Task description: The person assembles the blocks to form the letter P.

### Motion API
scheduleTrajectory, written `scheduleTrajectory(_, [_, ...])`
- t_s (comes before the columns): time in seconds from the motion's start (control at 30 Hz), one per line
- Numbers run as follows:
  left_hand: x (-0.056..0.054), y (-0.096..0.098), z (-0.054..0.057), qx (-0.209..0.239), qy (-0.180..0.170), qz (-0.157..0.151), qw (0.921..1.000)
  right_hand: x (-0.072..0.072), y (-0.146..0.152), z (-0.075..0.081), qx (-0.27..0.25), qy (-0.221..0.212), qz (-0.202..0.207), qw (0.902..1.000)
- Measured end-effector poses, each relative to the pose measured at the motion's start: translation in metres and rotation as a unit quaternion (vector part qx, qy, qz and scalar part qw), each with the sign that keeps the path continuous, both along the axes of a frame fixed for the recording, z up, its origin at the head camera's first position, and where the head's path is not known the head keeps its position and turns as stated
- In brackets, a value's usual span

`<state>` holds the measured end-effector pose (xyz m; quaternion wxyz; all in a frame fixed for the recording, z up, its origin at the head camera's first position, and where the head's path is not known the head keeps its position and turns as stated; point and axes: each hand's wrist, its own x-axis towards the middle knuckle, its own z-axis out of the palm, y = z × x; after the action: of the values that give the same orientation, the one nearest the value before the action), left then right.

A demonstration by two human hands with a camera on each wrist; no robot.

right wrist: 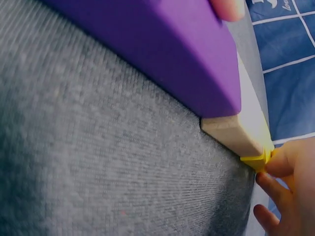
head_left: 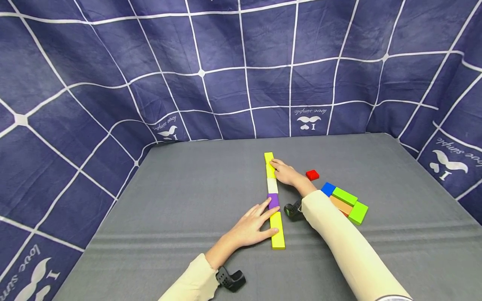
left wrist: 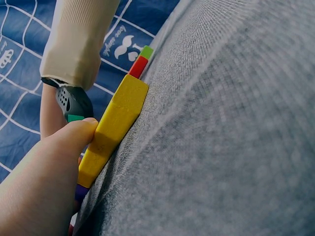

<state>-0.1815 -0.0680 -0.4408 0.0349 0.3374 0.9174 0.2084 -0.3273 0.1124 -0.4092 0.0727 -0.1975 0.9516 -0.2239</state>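
A straight row of blocks runs away from me in the head view. From near to far it has a long yellow block (head_left: pixel 277 234), a purple block (head_left: pixel 273 201), a pale wooden block (head_left: pixel 272 185) and yellow at the far end (head_left: pixel 268 156). My left hand (head_left: pixel 253 225) comes in from the left, fingers spread, its fingertips touching the purple block and the near yellow block. At the far end, my right hand (head_left: pixel 285 172) rests its fingertips on the yellow part. The right wrist view shows these fingers beside the yellow block (right wrist: pixel 254 162), slightly bent.
A small red block (head_left: pixel 312 174) lies alone right of the row. Nearer, grouped blocks include a blue block (head_left: pixel 328 189), a green block (head_left: pixel 345 195), another green block (head_left: pixel 358 212) and an orange block (head_left: pixel 340 205). Behind the grey table (head_left: pixel 180 192) hangs a blue checked curtain (head_left: pixel 226 92).
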Motion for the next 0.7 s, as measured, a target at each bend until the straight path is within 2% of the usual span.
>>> scheduleTrajectory(0.17, [0.0, 0.0, 0.001, -0.004, 0.005, -0.002, 1.0, 0.002, -0.003, 0.001, 0.0, 0.012, 0.0, 0.9999])
scheduleTrajectory(0.4, [0.002, 0.001, 0.001, 0.002, -0.011, 0.004, 0.9999, 0.006, -0.004, -0.002, 0.006, 0.03, -0.003, 0.9995])
scheduleTrajectory(0.7, [0.001, 0.0, 0.0, 0.0, -0.002, 0.0, 1.0, 0.011, -0.003, -0.002, 0.001, 0.022, -0.008, 0.9997])
